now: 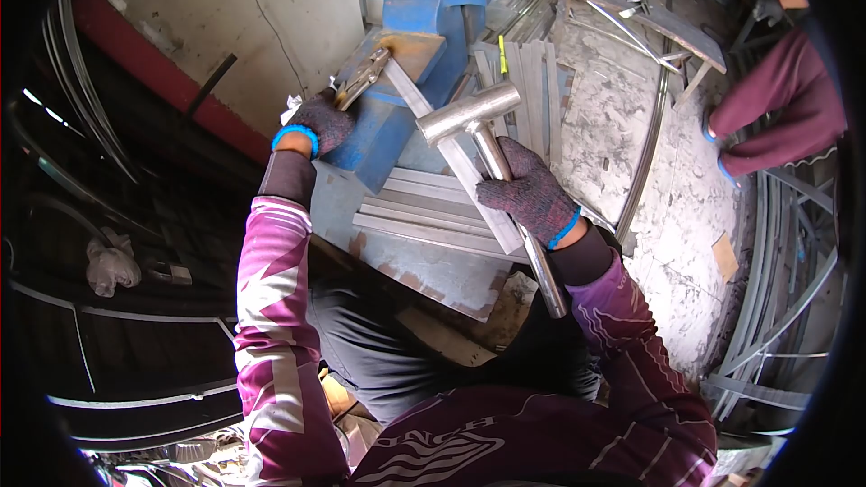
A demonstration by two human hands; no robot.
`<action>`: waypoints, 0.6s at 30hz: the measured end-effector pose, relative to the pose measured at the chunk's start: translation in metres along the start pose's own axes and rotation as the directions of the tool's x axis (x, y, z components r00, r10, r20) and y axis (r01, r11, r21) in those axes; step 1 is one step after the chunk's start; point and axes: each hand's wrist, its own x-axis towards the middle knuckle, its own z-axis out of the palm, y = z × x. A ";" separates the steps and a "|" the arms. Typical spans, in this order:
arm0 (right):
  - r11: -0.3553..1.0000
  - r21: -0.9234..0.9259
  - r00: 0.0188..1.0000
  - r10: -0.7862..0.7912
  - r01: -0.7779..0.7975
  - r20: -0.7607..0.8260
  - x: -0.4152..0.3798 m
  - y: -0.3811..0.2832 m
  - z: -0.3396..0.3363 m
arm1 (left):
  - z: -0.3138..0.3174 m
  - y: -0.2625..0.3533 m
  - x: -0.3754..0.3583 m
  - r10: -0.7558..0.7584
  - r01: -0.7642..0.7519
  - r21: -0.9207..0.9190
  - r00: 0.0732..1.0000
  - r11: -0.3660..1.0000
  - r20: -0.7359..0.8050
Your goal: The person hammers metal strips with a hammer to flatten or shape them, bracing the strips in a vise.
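My left hand [322, 124], in a dark knit glove with a blue cuff, is closed around the handles of locking pliers [365, 77]. Their jaws meet the upper end of a flat metal bar [408, 88], beside a blue bench vise [433, 18]. My right hand [530, 188], gloved alike, wraps the shaft of an all-metal hammer [546, 275]. The hammer's cylindrical head crosses over the bar, and my right thumb overlaps the bar's lower part. Underneath, several flat bars lie stacked on a grey metal plate [424, 275].
More bars [537, 95] and a yellow-green marker [502, 56] lie right of the vise. A low bench [677, 32] with tools stands at the back right. Another person's legs [780, 108] show at far right, above metal lengths [794, 261]. A white wall [225, 13] rises at left.
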 end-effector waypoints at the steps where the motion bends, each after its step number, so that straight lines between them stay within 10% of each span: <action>1: 1.000 0.019 1.000 0.005 -0.006 0.013 0.000 0.002 0.000 | 0.002 -0.002 0.001 0.020 -0.021 0.000 0.999 1.000 -0.028; 18: 0.999 -0.048 1.000 -0.002 0.001 -0.018 0.003 0.008 -0.001 | 0.004 -0.006 0.010 -0.025 0.023 0.062 0.999 0.998 0.025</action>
